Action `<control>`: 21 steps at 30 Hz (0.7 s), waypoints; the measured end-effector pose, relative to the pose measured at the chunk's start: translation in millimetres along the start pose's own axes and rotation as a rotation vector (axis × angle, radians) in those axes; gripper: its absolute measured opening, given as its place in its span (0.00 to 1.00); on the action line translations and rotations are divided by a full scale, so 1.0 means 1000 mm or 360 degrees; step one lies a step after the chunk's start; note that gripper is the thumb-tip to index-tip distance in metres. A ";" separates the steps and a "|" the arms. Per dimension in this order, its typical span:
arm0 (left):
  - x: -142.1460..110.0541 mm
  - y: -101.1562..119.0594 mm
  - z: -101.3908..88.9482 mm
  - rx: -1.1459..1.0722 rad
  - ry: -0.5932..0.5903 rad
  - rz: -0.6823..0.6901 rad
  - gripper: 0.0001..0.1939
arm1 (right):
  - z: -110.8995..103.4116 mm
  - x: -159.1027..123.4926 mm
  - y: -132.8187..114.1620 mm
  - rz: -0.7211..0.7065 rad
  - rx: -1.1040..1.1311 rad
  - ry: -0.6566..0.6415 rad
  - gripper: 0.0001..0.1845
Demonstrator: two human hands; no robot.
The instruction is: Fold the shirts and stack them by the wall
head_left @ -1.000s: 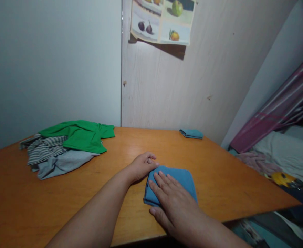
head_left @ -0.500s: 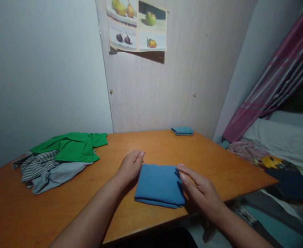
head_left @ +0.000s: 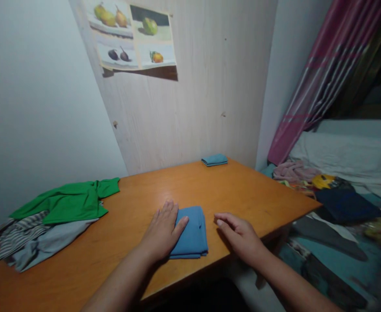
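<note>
A folded blue cloth (head_left: 192, 234), probably a garment, lies as a small flat square near the table's front edge. My left hand (head_left: 164, 229) rests flat over its left side, fingers stretched out and thumb lying on the fabric. To the right of the fold, my right hand (head_left: 239, 236) hovers apart from it. That hand is empty, its fingers loosely bent and the thumb slightly away from the index finger.
On the left of the wooden table (head_left: 242, 190) lie a green shirt (head_left: 73, 201), a striped garment (head_left: 24, 234) and a grey garment (head_left: 56, 240), heaped together. Another folded blue cloth (head_left: 214, 160) sits at the far edge. Clothes and bedding (head_left: 340, 156) are beyond the right edge.
The view has turned right. My left hand has moved from beside the folded cloth onto its left side. My right hand has come away from its right edge. The cloth looks narrower.
</note>
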State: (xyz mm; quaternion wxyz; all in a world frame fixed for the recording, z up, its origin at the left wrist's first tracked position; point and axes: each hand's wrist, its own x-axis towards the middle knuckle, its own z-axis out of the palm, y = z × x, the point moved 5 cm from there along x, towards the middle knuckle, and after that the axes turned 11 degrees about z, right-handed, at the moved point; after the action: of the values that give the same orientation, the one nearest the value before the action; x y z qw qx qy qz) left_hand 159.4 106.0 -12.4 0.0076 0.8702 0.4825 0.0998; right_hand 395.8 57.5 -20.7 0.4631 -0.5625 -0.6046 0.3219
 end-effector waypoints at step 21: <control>-0.010 0.000 -0.005 0.0001 0.0031 -0.0024 0.35 | 0.050 0.061 0.001 0.0393 0.0508 -0.0552 0.05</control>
State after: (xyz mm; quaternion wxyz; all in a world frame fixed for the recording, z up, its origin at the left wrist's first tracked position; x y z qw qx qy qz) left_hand 153.4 96.9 -9.3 0.0033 0.8655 0.4890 0.1082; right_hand 353.7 123.5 -27.4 0.3926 -0.4881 -0.5433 0.5589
